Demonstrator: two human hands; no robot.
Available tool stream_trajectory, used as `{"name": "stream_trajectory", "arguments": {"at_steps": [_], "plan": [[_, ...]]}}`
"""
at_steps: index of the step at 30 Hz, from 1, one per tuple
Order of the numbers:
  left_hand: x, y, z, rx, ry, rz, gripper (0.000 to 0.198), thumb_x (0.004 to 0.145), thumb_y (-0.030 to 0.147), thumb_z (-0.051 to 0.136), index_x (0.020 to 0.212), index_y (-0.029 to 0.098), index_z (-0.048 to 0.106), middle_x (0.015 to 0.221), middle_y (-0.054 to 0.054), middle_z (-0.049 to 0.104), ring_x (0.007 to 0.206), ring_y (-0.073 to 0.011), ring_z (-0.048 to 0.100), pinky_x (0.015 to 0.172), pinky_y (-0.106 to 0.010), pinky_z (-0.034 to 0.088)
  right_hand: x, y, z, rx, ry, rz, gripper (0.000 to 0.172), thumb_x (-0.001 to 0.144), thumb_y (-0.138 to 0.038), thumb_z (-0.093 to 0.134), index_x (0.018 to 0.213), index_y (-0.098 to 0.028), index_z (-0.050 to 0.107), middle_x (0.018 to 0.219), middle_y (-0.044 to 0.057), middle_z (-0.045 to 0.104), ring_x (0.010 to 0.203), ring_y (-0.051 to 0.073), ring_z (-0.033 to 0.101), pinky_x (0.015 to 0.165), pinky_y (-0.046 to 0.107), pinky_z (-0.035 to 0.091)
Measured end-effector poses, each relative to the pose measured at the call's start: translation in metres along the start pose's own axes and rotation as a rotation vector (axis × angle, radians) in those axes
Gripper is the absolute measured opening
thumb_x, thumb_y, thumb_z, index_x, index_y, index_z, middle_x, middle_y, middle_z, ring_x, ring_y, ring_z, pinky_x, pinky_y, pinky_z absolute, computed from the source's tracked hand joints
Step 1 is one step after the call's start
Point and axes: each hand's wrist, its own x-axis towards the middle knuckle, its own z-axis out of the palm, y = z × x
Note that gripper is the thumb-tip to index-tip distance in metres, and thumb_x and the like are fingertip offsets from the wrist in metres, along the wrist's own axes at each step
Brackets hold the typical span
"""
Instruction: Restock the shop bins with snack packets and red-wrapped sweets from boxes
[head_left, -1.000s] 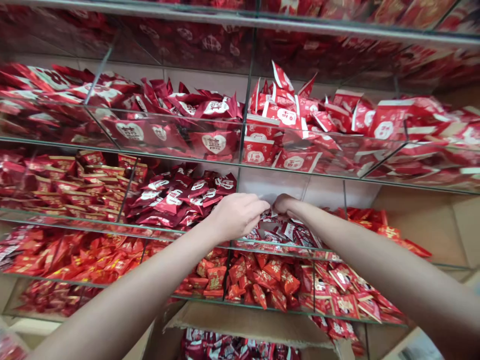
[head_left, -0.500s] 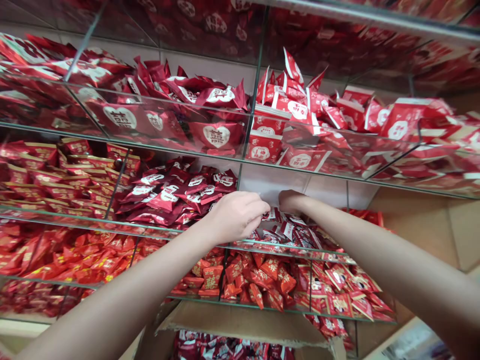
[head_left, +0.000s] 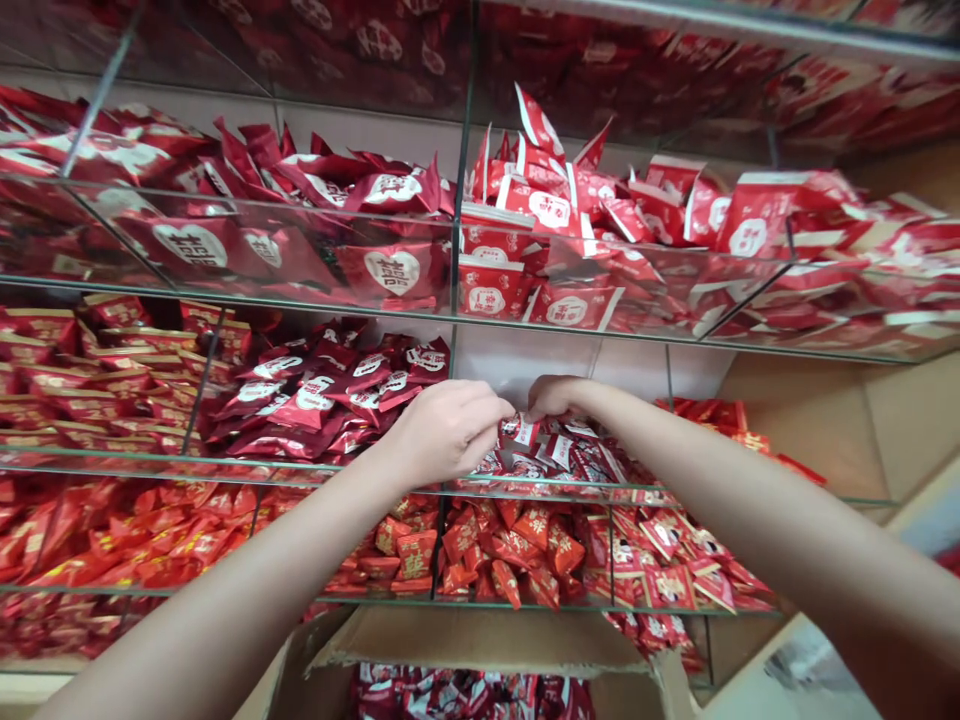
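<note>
My left hand [head_left: 454,430] is closed in a pinch over the front of a middle-shelf compartment. Its fingertips are on the edge of a small dark red and white snack packet [head_left: 520,432]. Across from it, my right hand [head_left: 559,396] has curled fingers at the same packet's upper right edge; part of its grip is hidden. Below and to the right lie more of these small packets [head_left: 559,452], loosely heaped. Left of my left hand, the neighbouring compartment holds larger maroon packets [head_left: 311,392] with white heart labels.
A glass-fronted shelf [head_left: 360,302] crosses above my hands, with red-and-white packets [head_left: 551,208] heaped on it. Orange-red packets [head_left: 517,550] fill the shelf below. An open cardboard box [head_left: 480,640] at the bottom holds similar dark red packets [head_left: 465,695]. Glass dividers separate the compartments.
The view has shifted, so the shelves and hands appear farther left. My hands stay close together, and the small packet between them now shows more fully.
</note>
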Motion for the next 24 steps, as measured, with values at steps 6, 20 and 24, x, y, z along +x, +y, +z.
{"name": "stream_trajectory", "arguments": {"at_steps": [6,20,24], "plan": [[0.002,0.0,0.0,0.029,-0.004,-0.006,0.02,0.078,0.013,0.041,0.086,0.013,0.059,0.073,-0.004,0.062,0.068,-0.0133,0.057,0.063,-0.027,0.048,-0.028,0.014,-0.014,0.233,0.17,-0.055,0.016,0.073,-0.022,0.054,0.062,-0.012,0.057,0.059,0.004,0.056,0.045,0.008,0.044,0.041,0.021,0.032],[0.024,0.006,0.0,0.062,0.004,-0.307,0.019,0.08,0.014,0.045,0.098,0.014,0.051,0.09,-0.005,0.062,0.083,-0.0157,0.058,0.073,-0.028,0.047,-0.087,0.001,0.004,0.861,0.472,-0.623,0.028,0.068,-0.028,0.06,0.091,-0.014,0.052,0.092,0.005,0.059,0.077,0.012,0.054,0.063,0.022,0.044],[0.023,0.004,-0.003,0.005,0.044,-0.303,0.011,0.076,0.018,0.053,0.087,0.015,0.05,0.083,-0.004,0.057,0.08,-0.0152,0.055,0.069,-0.028,0.047,-0.079,0.008,0.009,0.542,0.615,-0.778,0.036,0.073,-0.027,0.055,0.107,-0.017,0.05,0.106,0.005,0.057,0.089,0.014,0.054,0.073,0.024,0.043]]}}
